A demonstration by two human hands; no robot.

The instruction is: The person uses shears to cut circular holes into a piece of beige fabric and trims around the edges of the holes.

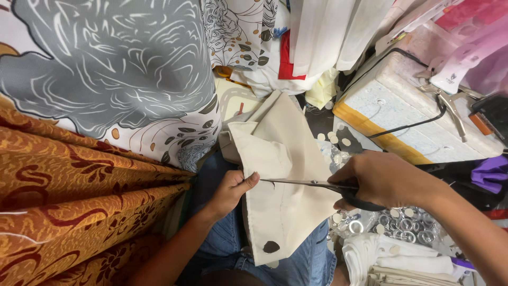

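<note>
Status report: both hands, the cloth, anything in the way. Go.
Left hand pinching edge of cream cloth. Right hand on black-handled scissors, blades laid across cloth. Round hole near its lower edge. Nothing blocking the blades.

The cream fabric panel (283,175) looks like matt, smooth woven cloth. The scissors (317,186) have shiny metal blades and glossy black plastic handles. The orange brocade curtain (74,196) shows a textured, slightly lustrous weave.
</note>
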